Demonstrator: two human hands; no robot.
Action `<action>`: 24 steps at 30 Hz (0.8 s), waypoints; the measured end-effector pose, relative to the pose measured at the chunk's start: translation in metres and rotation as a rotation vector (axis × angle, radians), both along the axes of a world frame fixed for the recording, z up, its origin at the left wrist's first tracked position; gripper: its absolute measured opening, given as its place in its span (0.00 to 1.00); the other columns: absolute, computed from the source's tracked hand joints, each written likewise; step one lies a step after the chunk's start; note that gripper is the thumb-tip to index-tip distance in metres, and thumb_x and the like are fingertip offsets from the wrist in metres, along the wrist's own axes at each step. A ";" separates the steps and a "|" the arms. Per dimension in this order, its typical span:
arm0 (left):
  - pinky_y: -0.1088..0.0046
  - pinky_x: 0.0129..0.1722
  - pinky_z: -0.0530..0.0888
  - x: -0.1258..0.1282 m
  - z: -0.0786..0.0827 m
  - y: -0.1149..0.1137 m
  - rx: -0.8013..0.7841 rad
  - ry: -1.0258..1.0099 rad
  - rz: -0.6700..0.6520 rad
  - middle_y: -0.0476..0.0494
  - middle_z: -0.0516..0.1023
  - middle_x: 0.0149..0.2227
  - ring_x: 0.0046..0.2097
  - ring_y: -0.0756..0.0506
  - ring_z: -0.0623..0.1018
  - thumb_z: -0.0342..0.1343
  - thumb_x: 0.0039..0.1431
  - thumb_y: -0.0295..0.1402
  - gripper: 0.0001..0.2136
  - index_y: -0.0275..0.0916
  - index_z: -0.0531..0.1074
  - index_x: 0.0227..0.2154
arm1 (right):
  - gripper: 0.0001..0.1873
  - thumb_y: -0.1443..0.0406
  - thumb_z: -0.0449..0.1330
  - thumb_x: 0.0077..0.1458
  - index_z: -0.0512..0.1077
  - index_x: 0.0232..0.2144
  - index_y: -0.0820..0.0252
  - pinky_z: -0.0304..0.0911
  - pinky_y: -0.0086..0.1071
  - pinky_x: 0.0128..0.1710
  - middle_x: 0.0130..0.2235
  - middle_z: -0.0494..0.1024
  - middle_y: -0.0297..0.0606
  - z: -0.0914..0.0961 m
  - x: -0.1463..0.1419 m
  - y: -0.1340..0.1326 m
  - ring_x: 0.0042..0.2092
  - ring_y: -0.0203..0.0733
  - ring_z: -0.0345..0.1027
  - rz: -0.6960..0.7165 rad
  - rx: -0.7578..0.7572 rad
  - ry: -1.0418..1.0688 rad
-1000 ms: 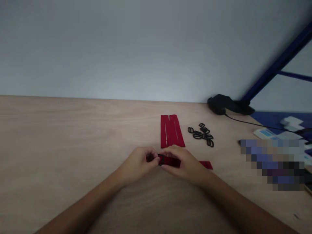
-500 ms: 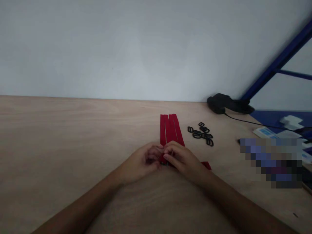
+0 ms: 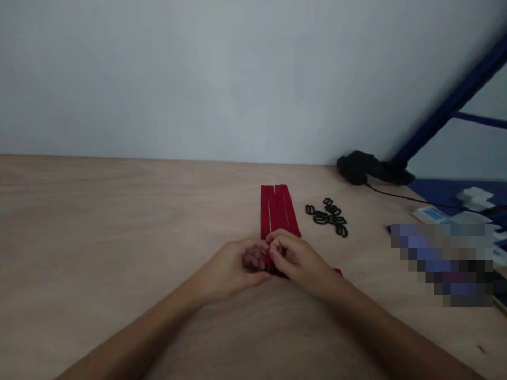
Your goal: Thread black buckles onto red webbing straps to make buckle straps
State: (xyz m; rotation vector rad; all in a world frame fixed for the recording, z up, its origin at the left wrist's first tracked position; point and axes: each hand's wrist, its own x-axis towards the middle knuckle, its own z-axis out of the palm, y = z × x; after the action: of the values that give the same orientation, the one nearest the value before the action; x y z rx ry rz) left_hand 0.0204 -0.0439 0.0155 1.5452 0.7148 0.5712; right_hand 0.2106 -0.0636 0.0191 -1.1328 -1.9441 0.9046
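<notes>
My left hand (image 3: 233, 268) and my right hand (image 3: 303, 257) meet fingertip to fingertip over the table. Between them is a red webbing strap (image 3: 279, 273), its far end emerging beyond my right wrist. My right thumb and index finger pinch this strap. A small black buckle (image 3: 268, 268) shows at my left fingertips, closed round it; the strap and buckle are mostly covered by fingers, so I cannot tell whether one is threaded through the other. Just beyond the hands lie several red strips (image 3: 280, 210) side by side. Loose black slide buckles (image 3: 329, 218) form a pile to their right.
At the back right, a black device (image 3: 372, 168) with a cable rests against the white wall (image 3: 198, 79). White boxes (image 3: 430, 215) and a blurred-out patch (image 3: 447, 264) occupy the right side of the wooden table (image 3: 119, 221). A blue frame (image 3: 439, 119) slants behind them.
My left hand has shifted slightly right, its thumb now stretched further under the buckle. Less of the strap's end shows beyond my right wrist. The strips and the buckle pile stay put.
</notes>
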 end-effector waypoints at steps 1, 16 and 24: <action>0.72 0.37 0.71 0.001 0.000 0.000 -0.016 -0.012 0.000 0.48 0.75 0.33 0.34 0.50 0.74 0.63 0.49 0.28 0.15 0.36 0.72 0.41 | 0.09 0.69 0.53 0.59 0.62 0.26 0.58 0.61 0.31 0.38 0.37 0.69 0.37 0.001 0.000 0.000 0.37 0.38 0.65 -0.003 -0.001 -0.005; 0.61 0.53 0.68 -0.001 0.008 0.001 0.590 0.314 0.015 0.40 0.72 0.50 0.51 0.39 0.71 0.66 0.48 0.33 0.20 0.40 0.73 0.45 | 0.10 0.64 0.51 0.63 0.63 0.28 0.58 0.58 0.32 0.37 0.33 0.67 0.35 0.001 -0.003 -0.001 0.36 0.39 0.62 -0.024 -0.061 -0.013; 0.67 0.43 0.72 0.004 0.003 0.003 0.520 0.363 0.019 0.43 0.77 0.41 0.41 0.43 0.75 0.64 0.48 0.32 0.17 0.37 0.73 0.42 | 0.13 0.60 0.49 0.64 0.62 0.28 0.58 0.60 0.31 0.38 0.32 0.65 0.35 0.003 -0.001 0.000 0.36 0.38 0.62 0.011 -0.100 0.032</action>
State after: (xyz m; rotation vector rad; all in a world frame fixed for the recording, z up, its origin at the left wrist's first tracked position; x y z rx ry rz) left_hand 0.0242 -0.0405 0.0189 2.1636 0.9007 0.5196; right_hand 0.2094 -0.0637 0.0222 -1.1579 -1.8990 1.0304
